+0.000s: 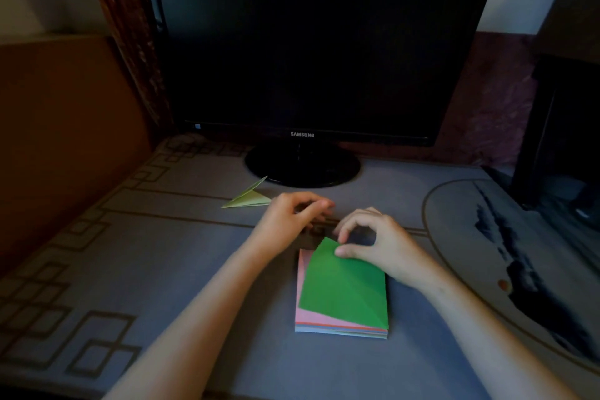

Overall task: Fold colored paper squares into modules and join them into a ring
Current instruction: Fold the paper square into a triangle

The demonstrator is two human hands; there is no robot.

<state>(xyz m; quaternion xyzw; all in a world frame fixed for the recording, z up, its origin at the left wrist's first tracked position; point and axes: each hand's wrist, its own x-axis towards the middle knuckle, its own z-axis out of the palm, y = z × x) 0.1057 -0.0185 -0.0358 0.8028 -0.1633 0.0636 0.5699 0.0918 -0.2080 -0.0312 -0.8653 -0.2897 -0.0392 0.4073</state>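
Note:
A stack of colored paper squares (311,318) lies on the grey patterned table cover, pink sheet on top. A green paper square (345,287) sits turned on the stack, its far corner lifted. My right hand (380,245) pinches that far corner between thumb and forefinger. My left hand (292,219) hovers just beyond the stack with fingers curled; what it holds, if anything, is hidden in the dark. A folded pale green module (248,200) lies on the cover to the left of my left hand.
A black monitor (311,42) stands on its round base (302,166) at the back of the table. A round dark mat (519,253) covers the right side. A brown wall panel (65,140) borders the left; dark furniture (565,107) stands far right.

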